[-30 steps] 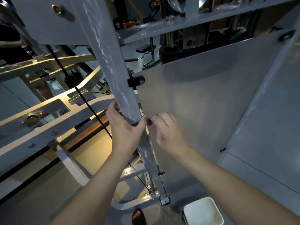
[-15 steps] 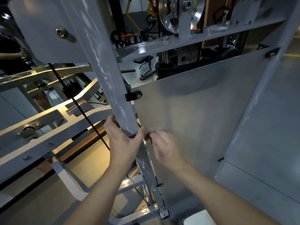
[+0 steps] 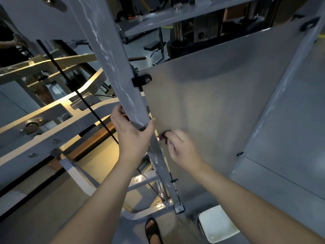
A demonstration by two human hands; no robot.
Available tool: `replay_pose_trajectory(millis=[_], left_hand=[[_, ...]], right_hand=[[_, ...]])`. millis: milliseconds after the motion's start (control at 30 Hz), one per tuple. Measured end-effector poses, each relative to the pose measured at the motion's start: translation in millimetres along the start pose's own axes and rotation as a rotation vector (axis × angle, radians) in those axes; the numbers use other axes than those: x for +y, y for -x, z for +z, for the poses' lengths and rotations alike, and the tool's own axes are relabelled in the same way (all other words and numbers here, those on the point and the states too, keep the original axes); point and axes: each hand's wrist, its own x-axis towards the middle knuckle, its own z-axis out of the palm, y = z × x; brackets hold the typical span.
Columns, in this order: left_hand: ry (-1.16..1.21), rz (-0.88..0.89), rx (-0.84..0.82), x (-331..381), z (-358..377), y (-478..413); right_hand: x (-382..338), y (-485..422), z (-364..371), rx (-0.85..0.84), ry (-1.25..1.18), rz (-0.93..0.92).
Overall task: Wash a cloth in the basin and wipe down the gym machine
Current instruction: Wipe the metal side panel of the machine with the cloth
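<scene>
A slanted grey upright post point(image 3: 112, 57) of the gym machine runs down the middle of the view. My left hand point(image 3: 131, 132) grips this post, thumb on its right face and fingers round the left. Just to the right, my right hand point(image 3: 181, 147) pinches a small dark reddish cloth point(image 3: 164, 136) against the post's right edge, beside the flat grey shield panel point(image 3: 219, 103). Most of the cloth is hidden under my fingers. The white square basin point(image 3: 218, 224) stands on the floor at the lower right.
A black cable point(image 3: 77, 92) runs diagonally left of the post, over pale frame arms point(image 3: 52, 124). A black panel bracket point(image 3: 142, 80) sticks out above my hands. My sandalled foot point(image 3: 153, 229) is near the post's base. Another person stands at the far left edge point(image 3: 7, 46).
Both hands stay at the same spot on the post. The camera has tipped downward since half a second ago, bringing the basin and my foot back into view.
</scene>
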Motion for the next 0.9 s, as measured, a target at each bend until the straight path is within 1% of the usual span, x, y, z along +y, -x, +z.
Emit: replay_pose_trajectory(millis=[33, 100, 133, 167, 200, 233, 333, 367, 400, 433, 467, 500, 533, 567, 600, 633, 667, 700, 800, 833, 867, 900], left_hand=[[0.005, -0.001, -0.002, 1, 0, 0], [0.023, -0.005, -0.01, 0, -2, 0], [0.031, -0.013, -0.024, 1, -2, 0], [0.036, -0.013, -0.035, 1, -3, 0], [0.037, -0.005, -0.042, 1, -4, -1], [0.036, 0.0, -0.043, 1, -3, -3], [0.053, -0.013, 0.001, 3, 2, -3], [0.059, -0.01, 0.017, 3, 3, -2], [0.057, -0.005, 0.021, 2, 4, -1], [0.057, -0.001, 0.017, 1, 5, 0], [0.058, 0.001, 0.012, 0, 5, 0], [0.063, 0.0, 0.01, 1, 4, 1], [0.066, -0.004, 0.01, 1, 3, 1], [0.066, -0.012, 0.005, 0, 3, 1], [0.069, -0.024, -0.005, 0, 2, 2], [0.074, -0.035, -0.015, 0, 2, 3], [0.075, -0.038, -0.019, 1, 1, 1], [0.072, -0.036, -0.017, 0, 0, -1], [0.073, -0.052, 0.007, 1, 1, -1], [0.078, -0.056, 0.017, 2, 1, 0], [0.086, -0.063, 0.02, 4, 2, 1], [0.091, -0.069, 0.015, 6, 3, 1]], right_hand=[[9, 16, 11, -0.097, 0.064, 0.034], [41, 54, 26, -0.484, 0.197, 0.219], [57, 70, 25, -0.641, 0.243, 0.291], [67, 74, 18, -0.68, 0.229, 0.332], [72, 67, 9, -0.616, 0.197, 0.347], [72, 55, -2, -0.467, 0.152, 0.315], [40, -3, -49, 0.115, 0.036, 0.134], [29, -21, -61, 0.255, 0.002, 0.115], [22, -35, -69, 0.347, -0.045, 0.133], [17, -37, -67, 0.389, -0.08, 0.164], [19, -27, -55, 0.366, -0.092, 0.169], [24, -6, -37, 0.264, -0.07, 0.166], [32, 20, -14, 0.073, -0.009, 0.163], [42, 46, 4, -0.157, 0.064, 0.178], [53, 66, 12, -0.332, 0.111, 0.199], [60, 71, 10, -0.355, 0.097, 0.22], [67, 62, 2, -0.276, 0.069, 0.226], [66, 45, -15, -0.162, 0.051, 0.223], [54, -13, -70, 0.228, 0.045, 0.2], [52, -20, -75, 0.313, 0.032, 0.224], [50, -18, -69, 0.36, -0.009, 0.279], [49, -7, -56, 0.35, -0.06, 0.344]])
